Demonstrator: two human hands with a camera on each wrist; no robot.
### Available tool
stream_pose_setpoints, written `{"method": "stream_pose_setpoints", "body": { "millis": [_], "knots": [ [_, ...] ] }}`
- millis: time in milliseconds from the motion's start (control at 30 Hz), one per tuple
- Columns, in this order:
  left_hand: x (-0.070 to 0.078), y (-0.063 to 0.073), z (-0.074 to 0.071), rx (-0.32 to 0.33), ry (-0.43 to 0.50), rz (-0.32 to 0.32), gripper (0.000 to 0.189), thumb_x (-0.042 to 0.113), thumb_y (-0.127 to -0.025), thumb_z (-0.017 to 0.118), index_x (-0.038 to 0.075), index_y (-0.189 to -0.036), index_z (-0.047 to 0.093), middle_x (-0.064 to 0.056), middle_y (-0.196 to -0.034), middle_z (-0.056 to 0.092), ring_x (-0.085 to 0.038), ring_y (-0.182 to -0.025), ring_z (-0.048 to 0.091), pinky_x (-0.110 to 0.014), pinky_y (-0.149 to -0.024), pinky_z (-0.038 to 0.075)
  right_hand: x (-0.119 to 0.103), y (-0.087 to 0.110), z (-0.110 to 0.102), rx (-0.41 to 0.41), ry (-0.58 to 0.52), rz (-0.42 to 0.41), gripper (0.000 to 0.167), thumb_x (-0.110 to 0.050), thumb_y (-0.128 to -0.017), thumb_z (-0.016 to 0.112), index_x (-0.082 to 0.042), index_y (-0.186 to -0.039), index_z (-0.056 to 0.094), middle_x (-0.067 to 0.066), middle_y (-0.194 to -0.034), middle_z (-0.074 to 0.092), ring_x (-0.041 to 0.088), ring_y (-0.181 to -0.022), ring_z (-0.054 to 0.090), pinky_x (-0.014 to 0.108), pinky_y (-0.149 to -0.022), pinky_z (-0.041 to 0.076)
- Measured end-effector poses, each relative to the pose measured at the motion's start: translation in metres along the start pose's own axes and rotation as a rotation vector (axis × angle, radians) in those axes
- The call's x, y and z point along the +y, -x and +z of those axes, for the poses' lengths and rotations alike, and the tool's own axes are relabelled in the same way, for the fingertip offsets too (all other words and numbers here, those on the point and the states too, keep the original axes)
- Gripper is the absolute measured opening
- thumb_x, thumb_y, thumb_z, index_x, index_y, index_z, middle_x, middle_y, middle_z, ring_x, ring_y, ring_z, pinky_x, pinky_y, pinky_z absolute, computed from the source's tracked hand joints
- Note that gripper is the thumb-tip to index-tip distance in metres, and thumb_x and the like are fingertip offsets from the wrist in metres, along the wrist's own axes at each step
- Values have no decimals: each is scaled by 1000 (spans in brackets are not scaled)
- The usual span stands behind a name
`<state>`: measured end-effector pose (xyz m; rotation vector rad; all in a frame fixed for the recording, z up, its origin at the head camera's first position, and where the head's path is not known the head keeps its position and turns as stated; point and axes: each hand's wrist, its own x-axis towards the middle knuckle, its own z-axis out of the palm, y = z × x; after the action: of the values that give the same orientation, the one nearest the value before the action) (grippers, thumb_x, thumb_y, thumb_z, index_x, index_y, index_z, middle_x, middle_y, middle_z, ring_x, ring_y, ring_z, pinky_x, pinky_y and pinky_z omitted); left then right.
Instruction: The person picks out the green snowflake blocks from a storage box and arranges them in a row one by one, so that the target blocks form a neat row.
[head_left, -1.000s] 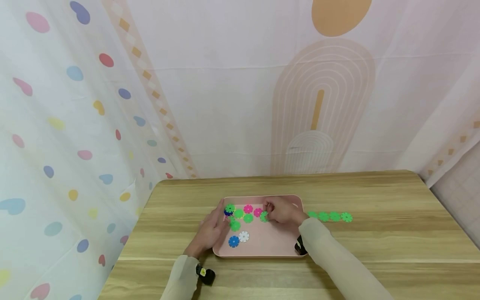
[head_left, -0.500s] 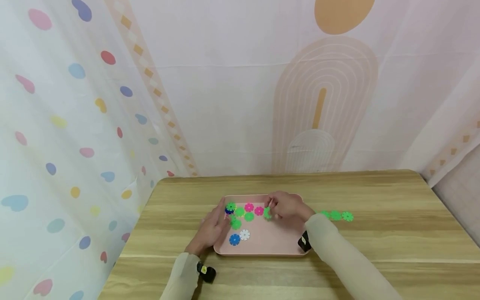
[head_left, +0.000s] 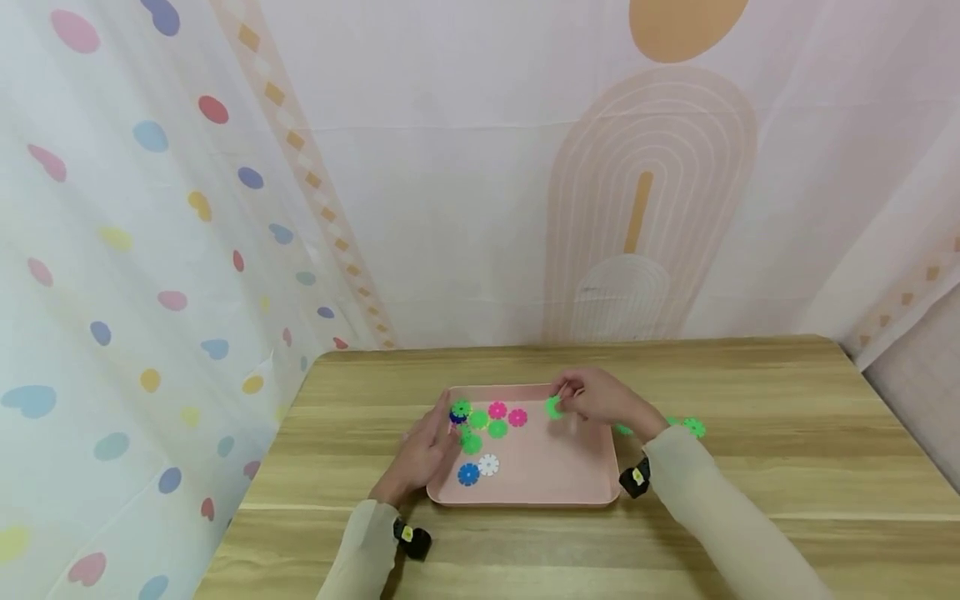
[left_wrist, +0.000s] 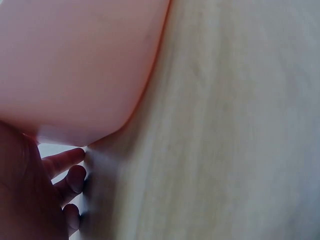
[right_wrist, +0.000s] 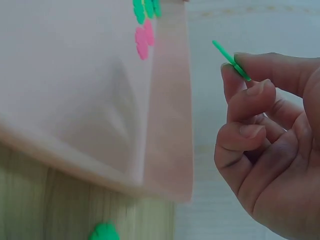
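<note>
My right hand (head_left: pixel 600 398) pinches a green notched interlocking disc (right_wrist: pixel 231 60) between thumb and index finger, raised above the right back part of the pink tray (head_left: pixel 540 485). In the right wrist view the disc appears almost edge-on, its other fingers curled below it. At the tray's left side, my left hand (head_left: pixel 420 450) rests against the rim with fingers extended. Its fingertips (left_wrist: pixel 75 177) show beside the tray's outer wall in the left wrist view; the thumb's contact there is hidden. Green discs (head_left: pixel 497 428), pink discs (head_left: pixel 517 417), a white disc (head_left: pixel 488 464) and a blue disc (head_left: pixel 468 474) lie inside the tray.
Right of the tray, a row of green discs (head_left: pixel 693 427) lies on the wooden table (head_left: pixel 765 475), partly hidden by the right forearm. A dark blue disc (head_left: pixel 458 417) sits among the green ones at the tray's back left. A patterned curtain (head_left: pixel 465 208) hangs behind the table.
My right hand has lifted the green disc from beside the pink discs and carried it rightward and up. The left hand stays at the tray's left side.
</note>
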<state>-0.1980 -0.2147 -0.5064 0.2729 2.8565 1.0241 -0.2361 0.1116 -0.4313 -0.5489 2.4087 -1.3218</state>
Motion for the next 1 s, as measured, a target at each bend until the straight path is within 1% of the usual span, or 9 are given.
{"method": "stream_pose_setpoints", "body": {
  "millis": [133,233,367,467,600,667,800,933,1000],
  "knots": [
    [1,0,-1,9,-4,4,68,38,-105,45,18,-161,10,-7,-165,19,-39,-150,18,-69,-115,5,4,11,-13,30,-28,-3,17,-4,-93,60,-3,-108,67,6,-90,63,16,-65,51,26,-56,44],
    [2,0,-1,14,-2,4,69,38,-105,45,18,-161,11,-8,-165,20,-40,-149,19,-69,-115,6,9,19,-21,52,-29,-1,17,-8,-94,62,-4,-110,67,6,-92,63,19,-69,54,27,-58,46],
    [4,1,0,21,0,11,69,37,-104,46,16,-161,12,-10,-164,22,-42,-148,21,-70,-114,7,18,33,-33,89,-32,-9,18,-11,-94,63,-3,-111,66,7,-91,63,19,-66,53,28,-59,46],
    [4,1,1,23,-3,13,69,37,-104,46,17,-161,13,-10,-164,23,-41,-148,21,-69,-114,9,25,44,-42,110,-56,-12,20,-10,-96,62,0,-113,65,10,-90,63,14,-61,48,26,-56,43],
    [5,1,2,12,-5,11,68,36,-105,45,18,-161,12,-6,-165,20,-38,-150,19,-67,-116,8,34,60,-54,144,-99,24,23,-12,-97,61,2,-116,62,13,-92,63,10,-59,44,24,-53,40],
    [5,1,2,8,-6,11,68,36,-105,45,17,-161,11,-6,-165,19,-37,-150,19,-66,-116,7,38,68,-59,167,-122,38,26,-13,-98,61,3,-118,60,11,-92,63,9,-58,43,24,-52,39],
    [4,1,4,5,-16,9,68,37,-105,44,18,-161,10,-4,-165,18,-36,-150,18,-65,-117,8,48,85,-70,210,-166,61,29,-13,-98,62,5,-121,57,6,-87,61,8,-58,41,26,-52,39],
    [4,1,5,-2,-13,6,68,37,-105,44,19,-161,9,-4,-166,17,-36,-151,17,-65,-117,6,59,99,-79,246,-160,78,30,-14,-98,62,5,-120,57,4,-80,56,9,-58,41,28,-52,40],
    [4,1,5,-4,-9,9,68,37,-105,44,19,-161,9,-5,-166,17,-36,-151,17,-65,-117,6,66,105,-83,258,-139,71,30,-15,-99,61,5,-120,57,4,-79,56,10,-59,43,29,-52,41]
  ]
}}
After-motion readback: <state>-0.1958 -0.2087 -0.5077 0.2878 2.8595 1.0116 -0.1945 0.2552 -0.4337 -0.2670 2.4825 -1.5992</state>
